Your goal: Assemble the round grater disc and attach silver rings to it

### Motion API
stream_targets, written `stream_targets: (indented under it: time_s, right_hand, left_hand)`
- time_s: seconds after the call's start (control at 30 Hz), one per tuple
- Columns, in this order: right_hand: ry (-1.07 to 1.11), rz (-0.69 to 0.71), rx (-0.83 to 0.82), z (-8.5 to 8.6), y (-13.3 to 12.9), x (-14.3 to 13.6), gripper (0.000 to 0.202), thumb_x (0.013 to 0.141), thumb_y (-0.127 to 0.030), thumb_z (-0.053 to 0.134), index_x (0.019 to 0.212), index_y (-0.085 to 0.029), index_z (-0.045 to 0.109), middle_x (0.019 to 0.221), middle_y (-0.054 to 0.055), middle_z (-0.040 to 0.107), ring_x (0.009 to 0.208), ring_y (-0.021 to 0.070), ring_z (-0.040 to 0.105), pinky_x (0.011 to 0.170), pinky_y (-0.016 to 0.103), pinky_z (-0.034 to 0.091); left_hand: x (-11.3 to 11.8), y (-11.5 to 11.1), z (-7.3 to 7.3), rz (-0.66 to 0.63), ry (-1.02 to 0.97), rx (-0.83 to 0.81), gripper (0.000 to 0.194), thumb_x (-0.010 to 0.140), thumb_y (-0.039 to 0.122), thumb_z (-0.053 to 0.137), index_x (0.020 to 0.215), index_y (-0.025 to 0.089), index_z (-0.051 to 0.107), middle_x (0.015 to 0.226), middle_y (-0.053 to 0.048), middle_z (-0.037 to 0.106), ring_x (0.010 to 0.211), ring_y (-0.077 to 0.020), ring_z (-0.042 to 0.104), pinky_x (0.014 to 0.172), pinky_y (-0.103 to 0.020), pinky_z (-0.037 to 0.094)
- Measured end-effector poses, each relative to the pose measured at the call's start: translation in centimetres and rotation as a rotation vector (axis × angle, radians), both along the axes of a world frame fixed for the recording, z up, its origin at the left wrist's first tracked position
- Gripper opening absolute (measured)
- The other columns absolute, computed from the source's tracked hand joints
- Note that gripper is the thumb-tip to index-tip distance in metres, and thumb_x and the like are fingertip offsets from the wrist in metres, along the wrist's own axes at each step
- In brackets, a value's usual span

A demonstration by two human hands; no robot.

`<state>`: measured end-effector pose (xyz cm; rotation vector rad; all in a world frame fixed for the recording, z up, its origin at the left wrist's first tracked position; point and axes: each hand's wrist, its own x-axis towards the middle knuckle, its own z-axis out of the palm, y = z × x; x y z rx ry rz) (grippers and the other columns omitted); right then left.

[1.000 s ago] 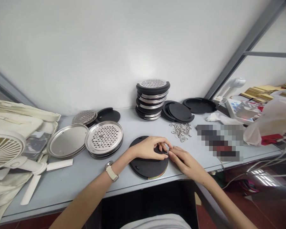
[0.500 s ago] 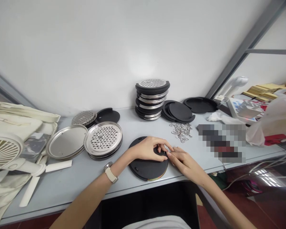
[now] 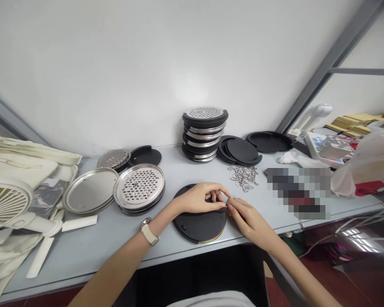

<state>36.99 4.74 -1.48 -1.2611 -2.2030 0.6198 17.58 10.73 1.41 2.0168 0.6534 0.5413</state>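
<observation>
Head view: we are looking down on a pale grey table [image 3: 80,249] that is running along a white wall [image 3: 115,64], with grey metal posts [image 3: 323,74] slanting up at both sides. Near the front edge, the black disc [image 3: 200,228] is lying flat beneath our hands. Our right hand [image 3: 248,217] is pinching a small metal piece [image 3: 225,205] at the disc's right edge, fingertips drawn together. Our left hand [image 3: 205,198] is arching over the disc, thumb and fingers meeting the same spot; whether they are gripping, we cannot tell. Behind, a pile of wire hooks [image 3: 243,178] is lying loose, and a tall stack of discs [image 3: 205,138] is standing near the wall. To the left, metal plates [image 3: 89,189] and a white fan [image 3: 6,204] are resting; to the right, a plastic bag [image 3: 360,164] is sagging. Below, we are seeing a reddish floor [image 3: 320,277].
</observation>
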Motion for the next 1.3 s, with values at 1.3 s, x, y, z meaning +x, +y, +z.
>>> stream_targets:
  time_s: [1.3]
  right_hand:
    - [-0.056,0.070,-0.049,-0.2,0.2,0.6,0.042,0.098,-0.033,0.031,0.060,-0.019,0.043,0.063,0.001,0.043,0.065,0.0167,0.046,0.063,0.031,0.038]
  left_hand:
    - [-0.4,0.5,-0.4,-0.058,-0.001,-0.034,0.023,0.067,0.029,0.073,0.083,0.016,0.065,0.091,-0.003,0.051,0.075,-0.0089,0.049,0.070,-0.023,0.042]
